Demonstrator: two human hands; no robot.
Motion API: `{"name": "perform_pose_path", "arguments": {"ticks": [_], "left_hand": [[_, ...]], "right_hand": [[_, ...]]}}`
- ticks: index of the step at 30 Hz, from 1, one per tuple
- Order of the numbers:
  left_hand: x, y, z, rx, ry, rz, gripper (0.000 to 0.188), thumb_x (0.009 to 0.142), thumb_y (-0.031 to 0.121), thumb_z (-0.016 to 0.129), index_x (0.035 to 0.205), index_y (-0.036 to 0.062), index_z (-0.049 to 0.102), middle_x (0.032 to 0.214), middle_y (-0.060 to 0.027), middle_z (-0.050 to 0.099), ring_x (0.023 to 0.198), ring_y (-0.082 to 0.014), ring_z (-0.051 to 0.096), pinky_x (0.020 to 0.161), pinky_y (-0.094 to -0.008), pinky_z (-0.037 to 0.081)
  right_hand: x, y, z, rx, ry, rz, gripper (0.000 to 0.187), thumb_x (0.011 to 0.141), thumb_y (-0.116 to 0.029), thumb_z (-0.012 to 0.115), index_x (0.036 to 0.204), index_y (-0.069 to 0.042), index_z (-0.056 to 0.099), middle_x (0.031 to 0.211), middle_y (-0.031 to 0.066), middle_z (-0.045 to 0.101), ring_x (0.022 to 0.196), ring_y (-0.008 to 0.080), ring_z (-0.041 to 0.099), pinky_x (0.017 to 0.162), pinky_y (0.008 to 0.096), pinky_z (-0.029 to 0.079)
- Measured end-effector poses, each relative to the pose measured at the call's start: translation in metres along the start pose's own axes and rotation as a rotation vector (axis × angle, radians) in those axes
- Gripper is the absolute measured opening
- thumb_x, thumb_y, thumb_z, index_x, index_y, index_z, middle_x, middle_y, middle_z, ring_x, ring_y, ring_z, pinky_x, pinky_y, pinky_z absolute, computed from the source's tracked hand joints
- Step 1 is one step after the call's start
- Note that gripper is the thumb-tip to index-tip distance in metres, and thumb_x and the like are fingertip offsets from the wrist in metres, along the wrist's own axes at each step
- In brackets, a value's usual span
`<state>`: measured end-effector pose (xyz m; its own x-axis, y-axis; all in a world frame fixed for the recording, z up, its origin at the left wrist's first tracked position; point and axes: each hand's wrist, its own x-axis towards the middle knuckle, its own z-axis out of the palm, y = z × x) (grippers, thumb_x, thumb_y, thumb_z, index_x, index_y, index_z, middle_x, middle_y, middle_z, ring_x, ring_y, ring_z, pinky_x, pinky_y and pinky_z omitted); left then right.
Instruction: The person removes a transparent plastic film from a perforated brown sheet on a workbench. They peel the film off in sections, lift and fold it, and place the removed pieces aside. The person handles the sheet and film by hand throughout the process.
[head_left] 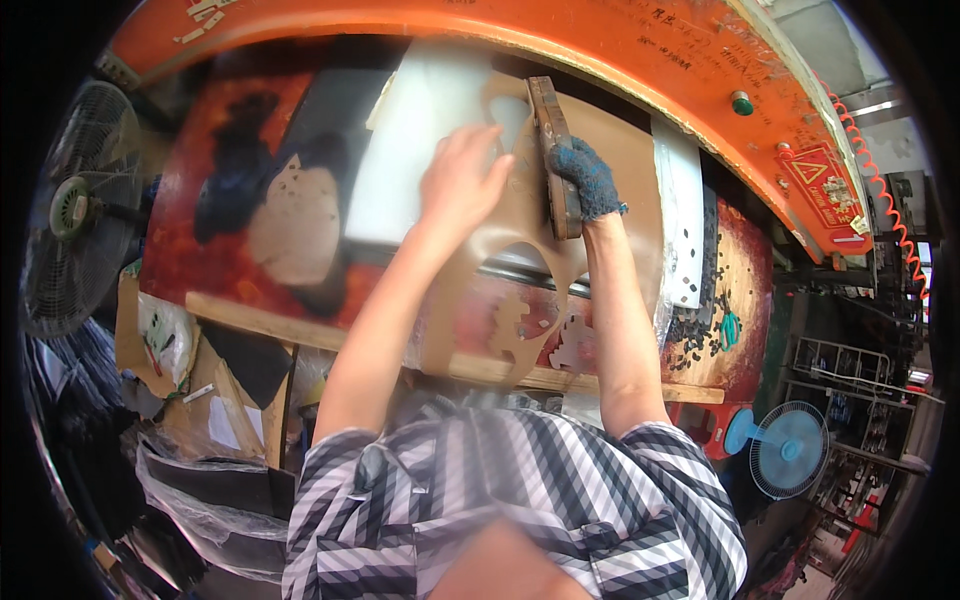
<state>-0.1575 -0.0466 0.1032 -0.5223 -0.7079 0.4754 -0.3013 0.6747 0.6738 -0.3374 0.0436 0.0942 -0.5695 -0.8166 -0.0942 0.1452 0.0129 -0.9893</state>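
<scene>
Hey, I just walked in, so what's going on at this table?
A person is working at a table under an orange machine beam. Their gloved right hand grips a long, narrow block over a brown sheet that has shaped holes in it. The bare left hand is open, with nothing visible in it, near a white board; it's blurred, so I can't tell whether it touches anything.

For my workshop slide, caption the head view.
A gloved right hand holds a long, narrow block over a brown sheet with cut-outs, the bare left hand open nearby.
</scene>
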Motion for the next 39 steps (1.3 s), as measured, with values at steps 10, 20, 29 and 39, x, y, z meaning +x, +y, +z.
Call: {"name": "perform_pose_path", "arguments": {"ticks": [10,20,29,39], "left_hand": [[-0.015,-0.047,0.020,0.172,-0.245,-0.169,0.023,0.087,0.027,0.063,0.086,0.0046,0.068,0.123,-0.0126,0.052,0.111,-0.0296,0.052,0.087,-0.0392,0.046],[-0.020,-0.059,0.033,0.212,-0.069,-0.117,0.021,0.084,0.026,0.064,0.086,0.0047,0.068,0.116,-0.0058,0.058,0.105,-0.0268,0.055,0.084,-0.0382,0.047],[-0.013,-0.065,0.038,0.193,-0.004,-0.120,0.019,0.080,0.026,0.066,0.084,0.0079,0.070,0.114,-0.0032,0.059,0.101,-0.0258,0.056,0.080,-0.0399,0.049],[-0.013,-0.073,0.036,0.219,-0.005,-0.027,0.020,0.081,0.025,0.067,0.083,0.0054,0.069,0.110,-0.0052,0.061,0.099,-0.0256,0.058,0.079,-0.0378,0.050]], "right_hand": [[0.016,0.005,-0.039,0.424,-0.111,0.193,0.049,0.080,-0.024,0.066,0.122,0.000,0.057,0.110,0.0150,0.065,0.092,0.0264,0.066,0.082,0.0372,0.055],[-0.006,0.000,-0.065,0.561,0.000,0.012,0.051,0.082,-0.029,0.064,0.123,-0.001,0.055,0.108,0.0134,0.065,0.095,0.0261,0.065,0.083,0.0373,0.055],[-0.024,-0.018,-0.015,-1.120,0.236,-0.058,0.058,0.067,-0.041,0.077,0.115,-0.011,0.067,0.121,0.0147,0.061,0.103,0.0294,0.062,0.092,0.0380,0.047],[-0.037,-0.016,-0.010,-1.433,0.201,-0.071,0.065,0.057,-0.052,0.080,0.112,-0.019,0.070,0.145,0.0164,0.041,0.129,0.0367,0.043,0.105,0.0435,0.038]]}}
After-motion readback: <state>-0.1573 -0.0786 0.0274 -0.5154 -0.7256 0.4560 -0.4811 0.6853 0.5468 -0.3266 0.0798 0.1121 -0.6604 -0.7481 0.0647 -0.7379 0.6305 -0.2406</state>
